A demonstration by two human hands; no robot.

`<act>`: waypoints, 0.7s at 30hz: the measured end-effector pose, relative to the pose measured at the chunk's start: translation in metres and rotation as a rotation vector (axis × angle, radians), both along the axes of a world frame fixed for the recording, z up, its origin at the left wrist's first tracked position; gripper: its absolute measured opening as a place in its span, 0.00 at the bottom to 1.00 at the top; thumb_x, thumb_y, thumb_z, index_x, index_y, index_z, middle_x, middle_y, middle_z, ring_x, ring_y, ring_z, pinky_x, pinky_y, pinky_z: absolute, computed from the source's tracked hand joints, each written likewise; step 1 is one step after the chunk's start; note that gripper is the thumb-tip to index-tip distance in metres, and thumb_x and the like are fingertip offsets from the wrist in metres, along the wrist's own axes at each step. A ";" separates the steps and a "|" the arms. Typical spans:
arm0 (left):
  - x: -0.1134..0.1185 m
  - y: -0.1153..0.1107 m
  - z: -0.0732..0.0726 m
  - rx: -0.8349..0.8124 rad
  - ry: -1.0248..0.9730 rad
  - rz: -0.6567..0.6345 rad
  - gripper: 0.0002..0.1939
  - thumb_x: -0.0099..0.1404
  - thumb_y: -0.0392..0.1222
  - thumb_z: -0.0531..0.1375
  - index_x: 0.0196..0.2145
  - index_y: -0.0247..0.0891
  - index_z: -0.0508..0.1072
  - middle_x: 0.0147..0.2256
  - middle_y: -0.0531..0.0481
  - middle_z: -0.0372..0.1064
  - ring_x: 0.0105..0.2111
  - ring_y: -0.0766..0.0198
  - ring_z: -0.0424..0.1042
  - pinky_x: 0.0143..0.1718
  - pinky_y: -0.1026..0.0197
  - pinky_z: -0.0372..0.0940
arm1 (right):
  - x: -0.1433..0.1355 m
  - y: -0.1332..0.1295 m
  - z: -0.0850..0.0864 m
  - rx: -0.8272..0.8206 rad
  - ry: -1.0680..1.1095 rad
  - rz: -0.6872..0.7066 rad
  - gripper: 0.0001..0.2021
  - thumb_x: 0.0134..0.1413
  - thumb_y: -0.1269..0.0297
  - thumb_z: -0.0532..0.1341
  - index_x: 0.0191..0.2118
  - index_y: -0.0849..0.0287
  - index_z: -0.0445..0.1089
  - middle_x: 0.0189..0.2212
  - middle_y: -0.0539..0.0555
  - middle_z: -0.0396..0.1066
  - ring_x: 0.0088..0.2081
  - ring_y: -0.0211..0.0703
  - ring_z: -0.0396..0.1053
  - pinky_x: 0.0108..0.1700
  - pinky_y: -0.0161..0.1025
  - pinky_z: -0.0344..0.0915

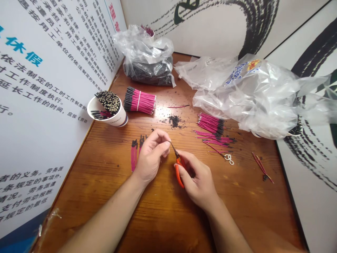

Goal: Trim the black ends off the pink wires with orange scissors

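Observation:
My right hand (pixel 198 177) is closed around the orange handles of a pair of small pliers or snips (pixel 179 167). Their thin dark tip points up and left, meeting the fingertips of my left hand (pixel 152 154). Those left fingers are pinched together, and whatever sits between them is too small and covered to name. Beside and partly behind the left hand lie short magenta wires with black ends (pixel 134 154). On the right is a loose pile of similar magenta wires (pixel 212 124). Small black scraps (pixel 174 121) are heaped beyond my hands.
A banded wire bundle (pixel 140 101) lies next to a tilted paper cup (pixel 116 117) full of black-ended wires. Plastic bags (pixel 150 66) stand at the back left, with a larger clear bag (pixel 263 95) at right. White bands (pixel 229 159) and loose wires (pixel 262 168) lie right.

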State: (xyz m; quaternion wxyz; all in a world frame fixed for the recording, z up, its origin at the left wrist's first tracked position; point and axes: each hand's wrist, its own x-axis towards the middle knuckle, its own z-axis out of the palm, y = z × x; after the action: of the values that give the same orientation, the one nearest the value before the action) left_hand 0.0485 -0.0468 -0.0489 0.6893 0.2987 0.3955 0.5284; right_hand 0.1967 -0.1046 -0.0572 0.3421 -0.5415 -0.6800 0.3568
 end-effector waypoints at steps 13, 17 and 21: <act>0.000 0.000 -0.001 0.012 0.002 -0.001 0.06 0.58 0.37 0.62 0.29 0.37 0.67 0.25 0.57 0.58 0.21 0.74 0.53 0.24 0.67 0.52 | 0.003 0.003 0.002 0.004 -0.010 0.014 0.15 0.62 0.67 0.58 0.54 0.52 0.66 0.44 0.52 0.76 0.39 0.42 0.74 0.42 0.38 0.68; 0.000 0.000 -0.001 0.021 0.004 -0.007 0.06 0.58 0.38 0.62 0.29 0.36 0.67 0.25 0.57 0.58 0.21 0.74 0.53 0.24 0.67 0.51 | 0.005 0.003 0.004 0.040 -0.052 0.015 0.16 0.62 0.68 0.58 0.55 0.52 0.65 0.45 0.52 0.76 0.41 0.42 0.74 0.44 0.39 0.67; -0.001 0.002 -0.003 0.025 0.009 -0.017 0.06 0.58 0.38 0.62 0.29 0.36 0.67 0.25 0.57 0.58 0.21 0.74 0.53 0.24 0.67 0.52 | 0.005 0.003 0.003 0.046 -0.045 0.014 0.16 0.62 0.68 0.58 0.55 0.52 0.65 0.45 0.53 0.76 0.41 0.42 0.74 0.44 0.38 0.68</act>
State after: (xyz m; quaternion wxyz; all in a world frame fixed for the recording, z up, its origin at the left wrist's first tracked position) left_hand 0.0476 -0.0452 -0.0515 0.6883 0.3127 0.3894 0.5262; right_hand 0.2020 -0.1019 -0.0539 0.3366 -0.5368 -0.6993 0.3309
